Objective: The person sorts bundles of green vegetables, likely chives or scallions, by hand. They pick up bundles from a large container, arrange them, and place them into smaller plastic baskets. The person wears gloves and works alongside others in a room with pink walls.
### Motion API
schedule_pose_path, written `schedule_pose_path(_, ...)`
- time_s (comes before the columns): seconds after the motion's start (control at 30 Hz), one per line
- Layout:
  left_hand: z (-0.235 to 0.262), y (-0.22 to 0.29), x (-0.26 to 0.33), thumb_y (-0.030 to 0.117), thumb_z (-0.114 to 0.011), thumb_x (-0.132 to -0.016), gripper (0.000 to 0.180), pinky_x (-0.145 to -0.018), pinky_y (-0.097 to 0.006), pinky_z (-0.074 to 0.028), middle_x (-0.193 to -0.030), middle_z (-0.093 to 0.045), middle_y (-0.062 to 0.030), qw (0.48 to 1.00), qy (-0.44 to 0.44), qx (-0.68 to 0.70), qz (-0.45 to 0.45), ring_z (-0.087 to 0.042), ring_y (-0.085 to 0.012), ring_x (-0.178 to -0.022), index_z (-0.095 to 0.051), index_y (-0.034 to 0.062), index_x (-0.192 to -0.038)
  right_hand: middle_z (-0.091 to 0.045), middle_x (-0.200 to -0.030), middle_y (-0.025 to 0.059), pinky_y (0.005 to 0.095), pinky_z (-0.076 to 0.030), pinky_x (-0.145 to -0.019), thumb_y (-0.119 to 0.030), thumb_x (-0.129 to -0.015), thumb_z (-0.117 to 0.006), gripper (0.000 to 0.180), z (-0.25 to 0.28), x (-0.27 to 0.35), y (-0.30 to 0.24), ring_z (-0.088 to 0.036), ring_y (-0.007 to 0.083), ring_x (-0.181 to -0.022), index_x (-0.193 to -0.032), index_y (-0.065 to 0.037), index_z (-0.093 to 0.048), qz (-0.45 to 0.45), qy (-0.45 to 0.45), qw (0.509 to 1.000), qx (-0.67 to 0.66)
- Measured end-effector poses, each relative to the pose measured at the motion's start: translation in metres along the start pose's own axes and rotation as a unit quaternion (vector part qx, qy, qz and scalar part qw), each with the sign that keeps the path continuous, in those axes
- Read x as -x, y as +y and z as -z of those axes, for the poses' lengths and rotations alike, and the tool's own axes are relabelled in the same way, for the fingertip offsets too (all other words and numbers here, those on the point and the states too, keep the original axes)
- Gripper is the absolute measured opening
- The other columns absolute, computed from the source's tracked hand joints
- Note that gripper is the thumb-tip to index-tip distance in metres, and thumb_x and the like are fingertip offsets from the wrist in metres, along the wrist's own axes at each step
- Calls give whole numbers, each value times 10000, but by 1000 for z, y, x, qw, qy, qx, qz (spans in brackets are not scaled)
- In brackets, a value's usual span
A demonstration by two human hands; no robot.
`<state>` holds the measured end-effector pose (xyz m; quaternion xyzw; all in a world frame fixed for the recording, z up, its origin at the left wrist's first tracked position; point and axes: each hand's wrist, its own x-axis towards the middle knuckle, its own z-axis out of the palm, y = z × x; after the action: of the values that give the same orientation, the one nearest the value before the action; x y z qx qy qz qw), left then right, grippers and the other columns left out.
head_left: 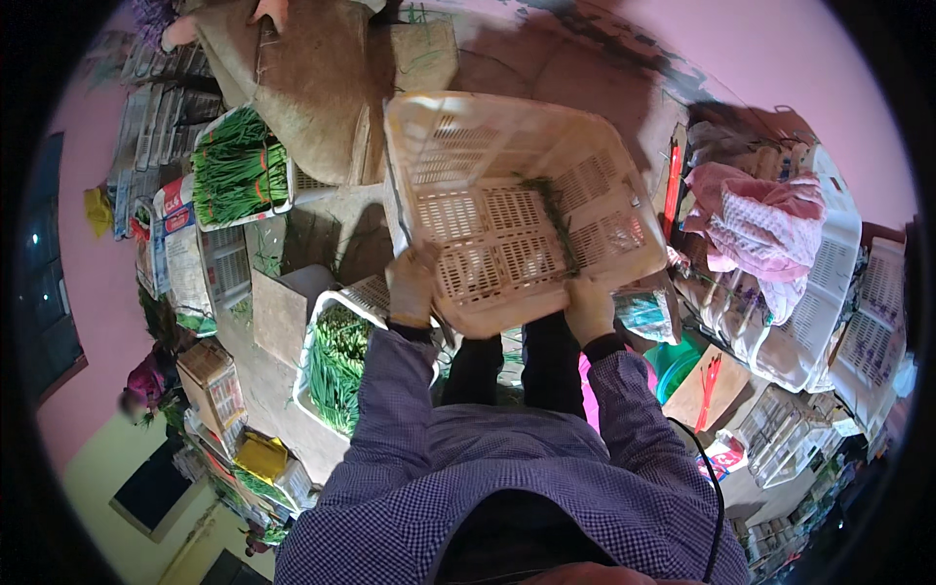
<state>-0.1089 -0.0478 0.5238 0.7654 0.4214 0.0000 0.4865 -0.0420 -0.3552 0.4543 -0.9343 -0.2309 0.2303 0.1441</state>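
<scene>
The person's left hand [411, 283] and right hand [589, 310] are gripping the near rim of a cream slatted plastic crate [517, 205], which is tilting away ahead of them.

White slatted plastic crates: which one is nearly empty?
The large white slatted plastic crate held up by the left hand and right hand. It holds only a few green strands; the floor crates at upper left and lower left are full of green stalks.

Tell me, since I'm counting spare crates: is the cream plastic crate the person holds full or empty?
Nearly empty: the cream crate, held by the left hand and right hand, shows its bare slotted floor, with only a few green stalks.
</scene>
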Motion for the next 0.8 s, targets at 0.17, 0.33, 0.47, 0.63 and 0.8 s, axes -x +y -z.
schedule_pose_path(0.17,41,1,-121,242,-619,-990,237,-599,-383,-554,-898,-694,-102,932,11,338,129,-672,-278,-731,-652,48,-1122,-658,-926,180,503,-518,-783,-69,-771,-680,189,29,-95,-36,-637,409,-924,-959,-56,-669,86,103,989,-55)
schedule_pose_path(0.33,66,26,-158,243,-661,-969,361,-756,-408,-573,-1031,-717,-133,908,26,344,237,-681,-301,-826,-643,-29,-1205,-656,-994,191,487,-517,-857,-90,-787,-675,216,47,-149,-62,-620,404,-1020,-1000,-50,-672,110,122,981,-98)
schedule_pose_path(0.47,55,29,-101,200,-654,-963,356,-794,-400,-565,-1018,-718,-142,876,24,418,237,-680,-298,-849,-644,-55,-1212,-658,-1008,191,483,-519,-875,-64,-764,-681,232,47,-126,-46,-616,403,-1042,-996,-74,-681,97,66,990,-78)
schedule_pose_path(0.63,52,-49,-85,259,-698,-923,241,-577,-331,-512,-751,-666,-66,903,20,366,224,-608,-198,-588,-700,21,-886,-638,-1101,203,506,-525,-856,-6,-741,-674,406,34,-81,-43,-612,441,-1019,-1140,-75,-663,90,55,992,-74)
schedule_pose_path(0.8,41,-80,-54,308,-711,-920,317,-520,-358,-454,-637,-588,-28,985,35,141,93,-556,-182,-519,-678,16,-799,-626,-1202,208,486,-517,-927,43,-712,-643,452,25,-52,-43,-585,443,-1121,-1149,-71,-660,5,-5,996,-89)
